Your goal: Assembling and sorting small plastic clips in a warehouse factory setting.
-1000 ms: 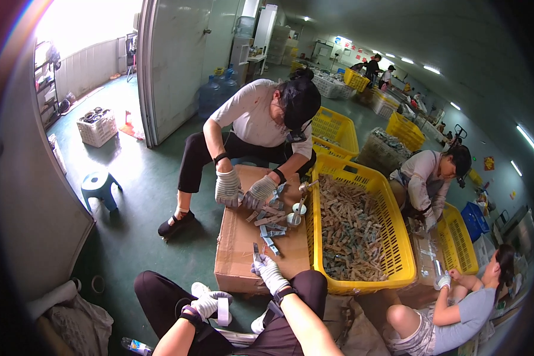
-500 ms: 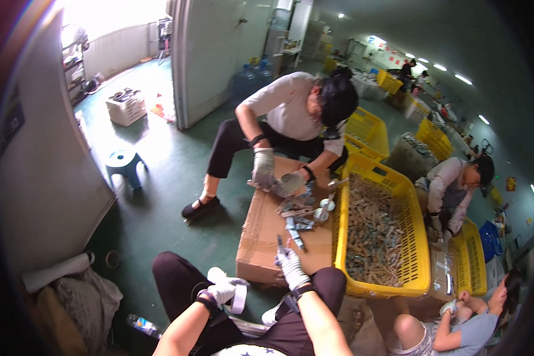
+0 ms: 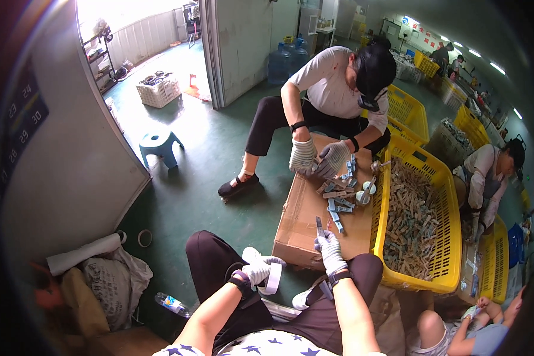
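Observation:
My right hand (image 3: 329, 248), in a white glove, holds a small grey metal part (image 3: 319, 225) upright over the near edge of a brown cardboard box (image 3: 305, 216). Gloved too, my left hand (image 3: 260, 270) rests by my knee and grips a white roll of tape (image 3: 274, 280). A heap of small blue and grey parts (image 3: 341, 193) lies on the box top. Across the box a crouching person in a white shirt (image 3: 329, 89) handles parts with both gloved hands (image 3: 317, 159).
A yellow plastic crate (image 3: 439, 178) full of small parts stands right of the box. Two more people (image 3: 486, 178) sit at the right beside further yellow crates (image 3: 409, 110). A blue stool (image 3: 159, 142), water jugs (image 3: 285, 59) and a white basket (image 3: 159, 92) stand on the green floor.
The view has shifted, so the box and the crouching person sit higher and more to the right. My right hand stays at the box edge with the part; my left hand stays by my knee.

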